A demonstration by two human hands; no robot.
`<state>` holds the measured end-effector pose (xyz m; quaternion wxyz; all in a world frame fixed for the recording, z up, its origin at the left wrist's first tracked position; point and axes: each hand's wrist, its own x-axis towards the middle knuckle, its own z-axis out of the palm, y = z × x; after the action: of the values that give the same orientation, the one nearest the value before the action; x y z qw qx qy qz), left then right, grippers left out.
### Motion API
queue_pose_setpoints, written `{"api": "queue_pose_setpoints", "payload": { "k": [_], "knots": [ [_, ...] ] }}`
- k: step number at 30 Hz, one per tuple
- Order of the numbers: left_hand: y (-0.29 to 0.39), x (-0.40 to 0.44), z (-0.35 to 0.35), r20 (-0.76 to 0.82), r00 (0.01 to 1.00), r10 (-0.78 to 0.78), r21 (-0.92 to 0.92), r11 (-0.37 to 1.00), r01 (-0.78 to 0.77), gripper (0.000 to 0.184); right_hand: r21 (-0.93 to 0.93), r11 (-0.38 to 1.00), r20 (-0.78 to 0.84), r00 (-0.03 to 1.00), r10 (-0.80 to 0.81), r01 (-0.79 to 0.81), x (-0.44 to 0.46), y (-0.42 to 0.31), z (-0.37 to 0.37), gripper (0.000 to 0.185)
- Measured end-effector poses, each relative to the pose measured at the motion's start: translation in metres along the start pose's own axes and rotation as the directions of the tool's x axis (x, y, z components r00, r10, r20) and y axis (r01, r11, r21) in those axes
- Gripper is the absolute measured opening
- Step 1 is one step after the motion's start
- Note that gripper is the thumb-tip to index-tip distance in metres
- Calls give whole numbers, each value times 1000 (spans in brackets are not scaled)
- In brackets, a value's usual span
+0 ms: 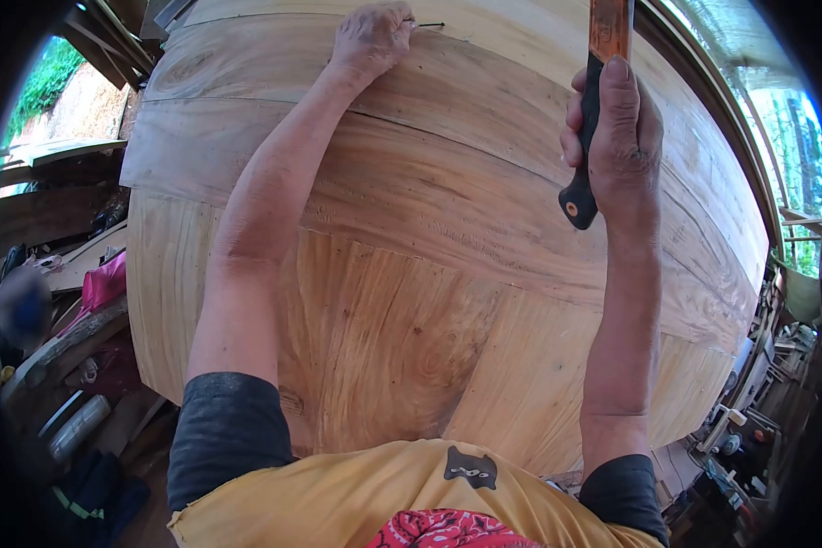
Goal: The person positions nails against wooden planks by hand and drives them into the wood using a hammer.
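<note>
Near the top of the view, my left hand (374,41) is closed, fingers curled, against the wooden panel (411,329). A thin dark nail (431,25) sticks out sideways from its fingers, head end to the right. My right hand (621,137) is wrapped round the black grip of a hammer handle (610,32), held upright above the panel's right part. The handle's shaft is orange-brown, and a hole shows in the grip's lower end. The tool's head lies beyond the top edge, out of sight.
The panel is made of several joined boards with visible seams. At left are scrap wood, a pink cloth (105,281) and a rolled cylinder (79,426). Wood offcuts (790,352) and tools clutter the right side, near a light green container (799,294).
</note>
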<state>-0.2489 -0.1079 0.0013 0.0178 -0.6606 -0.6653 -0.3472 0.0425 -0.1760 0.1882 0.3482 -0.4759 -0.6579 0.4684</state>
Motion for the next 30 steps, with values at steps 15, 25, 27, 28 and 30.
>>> {"api": "queue_pose_setpoints", "payload": {
  "k": [15,25,27,28,30],
  "knots": [
    [-3,0,6,-64,998,17,14,1000,-16,11,-92,995,37,998,47,-43,21,42,12,61],
    [20,0,-10,-2,999,53,98,994,-52,13,-416,872,37,954,299,-257,-65,119,-51,59],
    [26,-3,-12,-57,987,148,158,978,-138,11,-274,832,13,863,505,-483,-105,97,-70,53],
    [28,-3,-12,-85,982,172,173,973,-155,9,-292,844,20,879,477,-451,-124,100,-80,51],
    [27,-3,-9,-125,986,113,143,985,-94,8,-330,863,52,906,421,-382,-152,114,-95,47]
  ]
}}
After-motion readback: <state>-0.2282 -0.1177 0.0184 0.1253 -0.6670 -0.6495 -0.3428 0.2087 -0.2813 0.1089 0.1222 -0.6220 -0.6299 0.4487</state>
